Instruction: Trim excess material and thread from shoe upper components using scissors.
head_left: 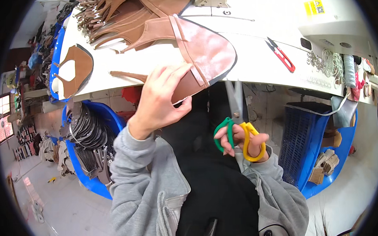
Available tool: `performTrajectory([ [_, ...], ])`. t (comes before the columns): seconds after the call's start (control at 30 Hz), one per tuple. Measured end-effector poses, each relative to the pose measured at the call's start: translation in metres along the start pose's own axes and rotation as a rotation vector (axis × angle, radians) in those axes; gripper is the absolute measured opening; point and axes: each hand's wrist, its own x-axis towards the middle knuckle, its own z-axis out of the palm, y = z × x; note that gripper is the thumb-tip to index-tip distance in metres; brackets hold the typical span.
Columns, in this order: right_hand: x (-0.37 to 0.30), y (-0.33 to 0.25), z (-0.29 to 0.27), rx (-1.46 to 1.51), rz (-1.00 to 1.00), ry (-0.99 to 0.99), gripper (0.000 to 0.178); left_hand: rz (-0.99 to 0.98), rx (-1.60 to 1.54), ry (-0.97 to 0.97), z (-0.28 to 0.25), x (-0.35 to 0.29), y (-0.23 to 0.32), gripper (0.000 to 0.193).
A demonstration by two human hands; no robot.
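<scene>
My left hand (165, 96) pinches the near edge of a brown leather shoe upper (209, 48) at the table's front edge. The upper has a rounded, shiny toe part with a dark edge, a band across it and narrow straps running left. In my right hand (244, 141) is a pair of scissors (236, 106) with one green and one yellow handle loop. Fingers pass through both loops, and the parted blades point up toward the table edge, just below the upper and apart from it. More brown leather uppers (139, 9) lie stacked behind.
A separate brown leather piece (80, 69) lies at the table's left. Red thread snips (281, 55) rest right of the uppers, before a white sewing machine (339, 21). Blue bins flank me: one with dark straps (89, 129), another behind a blue basket (300, 143).
</scene>
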Motion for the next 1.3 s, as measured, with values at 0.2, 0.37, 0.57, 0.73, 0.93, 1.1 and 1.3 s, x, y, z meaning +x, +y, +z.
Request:
performTrajectory([
  [0.2, 0.006, 0.021, -0.002, 0.221, 0.134, -0.255, 0.117, -0.111, -0.039, 0.174, 0.025, -0.012, 0.004, 0.039],
  [0.37, 0.017, 0.031, -0.008, 0.295, 0.132, -0.260, 0.114, -0.089, -0.037, 0.166, 0.027, -0.015, 0.004, 0.034],
  [0.57, 0.012, 0.021, -0.008, 0.297, 0.239, -0.198, 0.115, -0.107, -0.059, 0.214, 0.032, -0.017, 0.001, 0.029],
  [0.73, 0.011, 0.020, -0.005, 0.254, 0.195, -0.167, 0.110, -0.125, -0.074, 0.201, 0.030, -0.015, 0.002, 0.028],
  [0.93, 0.022, 0.022, 0.003, 0.194, 0.135, -0.106, 0.111, -0.123, -0.093, 0.185, 0.030, -0.015, 0.001, 0.027],
  [1.1, 0.032, 0.027, 0.001, 0.276, 0.108, -0.153, 0.114, -0.130, -0.109, 0.195, 0.031, -0.015, 0.001, 0.027],
  [1.3, 0.033, 0.019, 0.003, 0.360, 0.123, -0.185, 0.104, -0.128, -0.089, 0.201, 0.031, -0.016, 0.002, 0.026],
])
